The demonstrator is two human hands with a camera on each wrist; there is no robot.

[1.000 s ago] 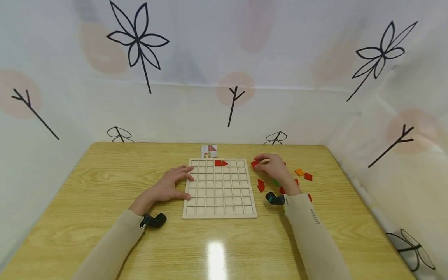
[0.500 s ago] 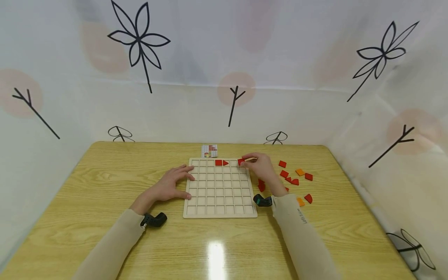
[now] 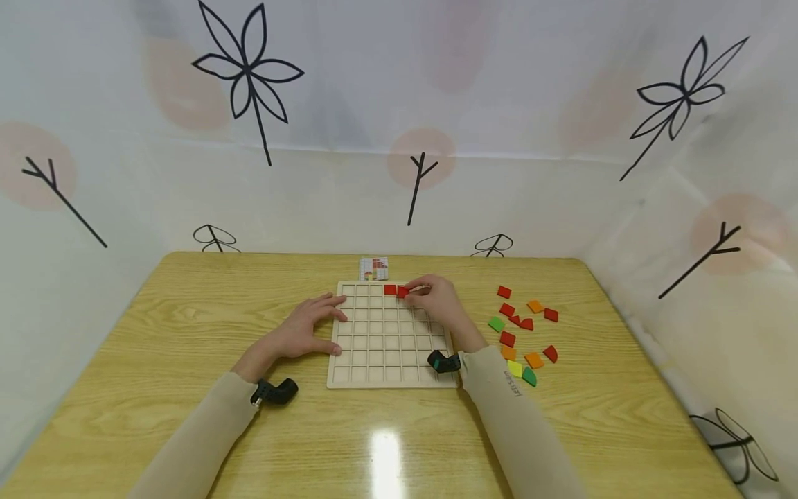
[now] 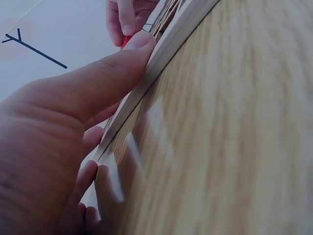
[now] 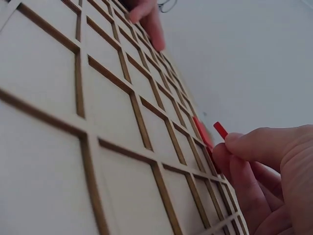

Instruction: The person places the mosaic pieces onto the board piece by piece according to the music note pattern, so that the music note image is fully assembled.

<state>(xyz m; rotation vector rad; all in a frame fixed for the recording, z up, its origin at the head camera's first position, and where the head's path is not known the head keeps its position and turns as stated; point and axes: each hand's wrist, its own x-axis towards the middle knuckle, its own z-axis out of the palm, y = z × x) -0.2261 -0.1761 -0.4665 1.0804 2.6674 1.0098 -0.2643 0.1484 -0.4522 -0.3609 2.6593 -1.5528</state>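
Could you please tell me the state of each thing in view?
grid board: flat on the table, mostly unfilled
left grip: fingers spread, thumb against the board's edge
right grip: pinching the held red tile
held red tile: over the board's far row
red square tile: in a far-row cell
picture card: printed side up
loose tiles: scattered right of the board

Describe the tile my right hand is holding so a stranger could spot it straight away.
Find the pale grid board on the wooden table, and go to its far row. There the right hand pinches a red tile, just right of a red square lying in the grid. Unlike that square, it is held in the fingertips, raised off the board.
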